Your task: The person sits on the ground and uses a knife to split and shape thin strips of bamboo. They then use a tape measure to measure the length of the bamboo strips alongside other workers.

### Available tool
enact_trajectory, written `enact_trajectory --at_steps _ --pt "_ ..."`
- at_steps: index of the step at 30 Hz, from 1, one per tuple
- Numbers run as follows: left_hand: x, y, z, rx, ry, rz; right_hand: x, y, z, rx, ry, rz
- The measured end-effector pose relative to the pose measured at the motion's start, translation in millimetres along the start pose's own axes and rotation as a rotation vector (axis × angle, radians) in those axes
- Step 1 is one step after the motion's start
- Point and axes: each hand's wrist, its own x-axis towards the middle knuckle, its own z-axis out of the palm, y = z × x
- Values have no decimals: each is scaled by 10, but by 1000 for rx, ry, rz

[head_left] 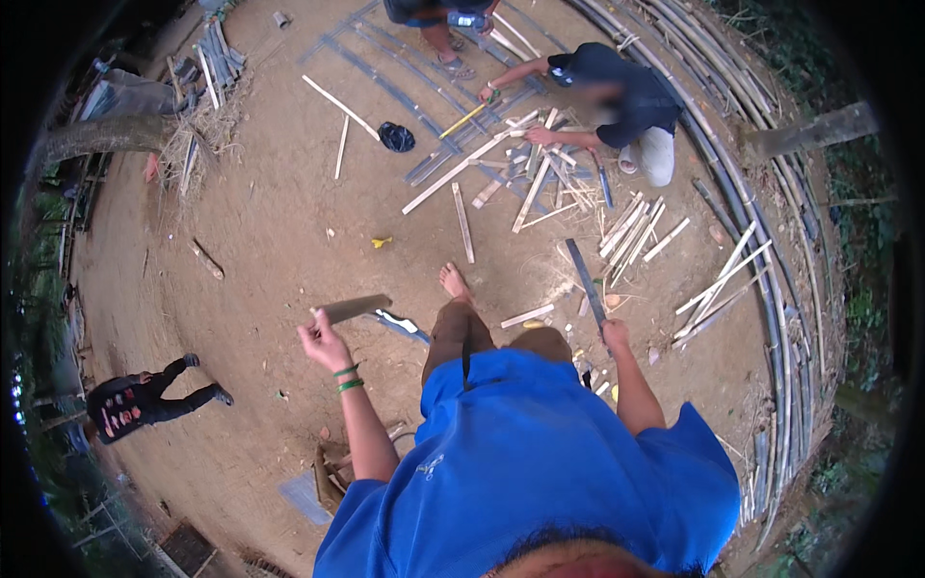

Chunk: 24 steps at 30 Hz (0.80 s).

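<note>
Out to the left, my left hand [325, 339] is closed round one end of a flat grey-brown piece of split bamboo [356, 307]. The piece points right, above the ground. My right hand [615, 334] grips the lower end of a machete [585, 279], whose long dark blade points away from me; its handle is hidden in my fingers. Under the bamboo piece lies a blue-and-white object [397, 322], partly covered, of a kind I cannot make out. Short pale strips [527, 316] lie on the ground between my bare foot and the machete.
Ahead, a crouching co-worker [631, 91] reaches over a heap of split strips [540, 178] with a yellow tape measure [464, 120]. Another person [443, 29] stands at the top edge. Long bamboo poles [742, 193] line the right side. A person in black [135, 405] is at far left.
</note>
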Motion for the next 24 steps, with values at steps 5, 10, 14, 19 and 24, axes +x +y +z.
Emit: enact_trajectory --at_steps 5,10,14,19,24 --pt "649 -21 828 129 -219 -35 -4 -527 224 -280 -35 182" --pt "1162 -92 1632 152 -354 -104 152 -1428 402 -361 -22 73" --pt "1478 -24 2331 62 -434 -81 750 -1985 830 -398 -12 -18" --pt "1664 -543 3270 40 -475 -83 1820 -2783 1479 -391 -101 -148" --pt "1625 -1580 4570 -1 -667 -141 3369 -3133 2448 -334 -59 -334"
